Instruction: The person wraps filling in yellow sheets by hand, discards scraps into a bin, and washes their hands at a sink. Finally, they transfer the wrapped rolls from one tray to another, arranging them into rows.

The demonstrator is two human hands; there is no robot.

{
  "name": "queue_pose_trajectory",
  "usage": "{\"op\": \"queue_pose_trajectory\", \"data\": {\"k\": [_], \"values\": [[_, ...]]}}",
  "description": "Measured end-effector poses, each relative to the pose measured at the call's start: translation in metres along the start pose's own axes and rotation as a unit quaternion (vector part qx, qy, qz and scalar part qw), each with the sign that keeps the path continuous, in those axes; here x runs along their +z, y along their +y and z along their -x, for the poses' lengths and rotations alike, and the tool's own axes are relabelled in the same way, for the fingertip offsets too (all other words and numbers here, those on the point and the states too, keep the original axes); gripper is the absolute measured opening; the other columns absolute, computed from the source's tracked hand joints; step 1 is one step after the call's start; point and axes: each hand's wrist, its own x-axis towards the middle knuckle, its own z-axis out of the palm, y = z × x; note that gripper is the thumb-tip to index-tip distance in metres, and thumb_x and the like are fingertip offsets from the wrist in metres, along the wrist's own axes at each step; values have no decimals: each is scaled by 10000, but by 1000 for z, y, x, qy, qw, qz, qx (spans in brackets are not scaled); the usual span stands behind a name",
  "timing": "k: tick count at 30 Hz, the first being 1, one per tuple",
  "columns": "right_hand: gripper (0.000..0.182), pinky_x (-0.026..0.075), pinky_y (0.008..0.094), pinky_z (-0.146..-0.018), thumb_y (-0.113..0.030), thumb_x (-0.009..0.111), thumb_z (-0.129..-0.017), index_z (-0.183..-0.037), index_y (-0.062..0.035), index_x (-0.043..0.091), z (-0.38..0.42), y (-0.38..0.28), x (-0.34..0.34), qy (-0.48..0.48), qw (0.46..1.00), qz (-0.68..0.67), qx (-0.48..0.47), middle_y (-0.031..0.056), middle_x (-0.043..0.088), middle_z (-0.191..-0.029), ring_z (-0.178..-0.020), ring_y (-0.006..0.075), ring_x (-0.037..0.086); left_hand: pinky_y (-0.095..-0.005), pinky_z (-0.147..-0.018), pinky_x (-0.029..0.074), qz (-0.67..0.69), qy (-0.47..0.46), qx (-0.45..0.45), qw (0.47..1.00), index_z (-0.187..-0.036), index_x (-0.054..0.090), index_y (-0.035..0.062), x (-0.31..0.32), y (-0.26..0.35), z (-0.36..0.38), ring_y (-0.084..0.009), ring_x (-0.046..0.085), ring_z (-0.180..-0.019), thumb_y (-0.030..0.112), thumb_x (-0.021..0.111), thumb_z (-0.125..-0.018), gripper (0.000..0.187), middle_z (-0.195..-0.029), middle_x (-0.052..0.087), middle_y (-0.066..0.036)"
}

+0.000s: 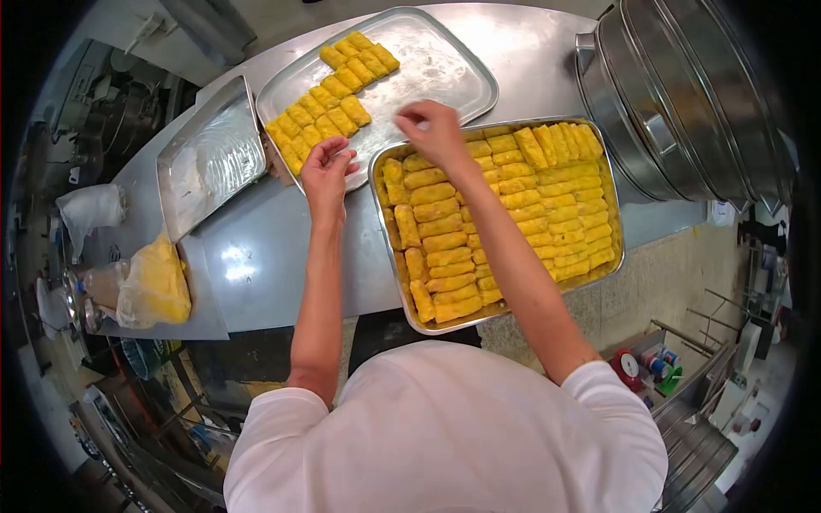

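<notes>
My left hand (327,169) is over the near edge of a wide metal tray (432,56), its fingers loosely bent and apart with nothing seen in them. Small yellow rolls (318,109) lie in rows on that tray, just beyond my left fingertips. My right hand (430,135), slightly blurred, hovers at the near right rim of the same tray, thumb and bent fingers apart, no roll showing between them. Under my right forearm is a deep metal pan (623,256) packed with longer yellow rolls (445,224).
Tall stacked metal steamer pots (684,103) stand at the right of the steel table (282,282). To the left are a shallow metal tray (214,158) with whitish residue, a plastic bag with yellow contents (158,286) and a clear crumpled bag (92,214).
</notes>
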Motion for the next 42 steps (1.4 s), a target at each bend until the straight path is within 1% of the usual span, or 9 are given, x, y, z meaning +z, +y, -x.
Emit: {"op": "queue_pose_trajectory", "data": {"k": [9,16,22,24,28,33,35,38,42], "values": [[559,496,397,-848,-391,777,-631,-984,21,639,-65,24,114,-123,958,174,194,219,636,-1033,-978,335,617,-298,-771,536,-19,22,-14,999,-1276,469,-31,-26,1,-13,-203,581,-1000,21,631,-812,494,-1286,469,-191],[580,491,377,-853,-362,822,-575,-987,-2,628,-64,27,124,-139,964,177,145,194,650,-973,-966,334,615,-291,-759,539,-25,55,-17,998,-1238,500,-34,-61,-10,-2,-195,580,-993,23,643,-801,463,-1242,498,-192],[431,513,368,-749,-209,819,-569,-883,-16,594,-63,32,123,-101,981,82,142,166,652,-901,-858,317,633,-283,-745,542,-29,38,-1,999,-1199,534,-28,-59,-4,-6,-185,583,-962,35,644,-810,409,-1213,516,-176],[414,524,353,-690,-161,806,-553,-891,-36,602,-74,42,117,-159,924,-131,321,146,655,-899,-824,280,643,-283,-743,542,-38,28,2,999,-1196,537,-26,-55,-4,-10,-181,582,-959,40,642,-812,403,-1206,523,-168],[450,530,334,-650,-149,801,-542,-934,-56,603,-67,46,112,-126,925,-168,317,132,657,-894,-798,251,647,-282,-738,543,-39,2,7,999,-1196,539,-23,-43,-4,-19,-172,577,-960,53,638,-821,396,-1186,540,-151],[530,518,356,-756,-158,798,-530,-1005,-56,587,-49,29,119,-71,987,112,86,142,653,-926,-866,265,639,-280,-738,543,-54,5,11,998,-1198,537,-24,-33,-2,-25,-167,582,-941,63,643,-821,402,-1180,546,-146],[506,501,326,-737,-161,814,-560,-1001,-45,595,-52,34,117,-72,989,97,87,121,649,-921,-861,226,625,-280,-738,542,-58,4,11,998,-1200,536,-24,-32,-4,-26,-168,585,-935,66,645,-820,405,-1182,546,-146],[476,497,288,-615,-18,787,-600,-1028,-26,579,-59,50,115,-67,958,-159,229,91,638,-882,-744,170,618,-282,-741,543,-66,10,8,998,-1193,541,-27,-29,0,-28,-167,587,-930,69,642,-824,395,-1163,556,-141],[500,483,259,-565,-95,804,-685,-1094,0,533,-39,-10,60,-85,922,-277,256,68,633,-853,-688,119,596,-297,-740,548,4,9,-19,1000,-1249,485,-26,-10,5,-32,-166,592,-917,129,655,-847,462,-1109,580,-126]]}}
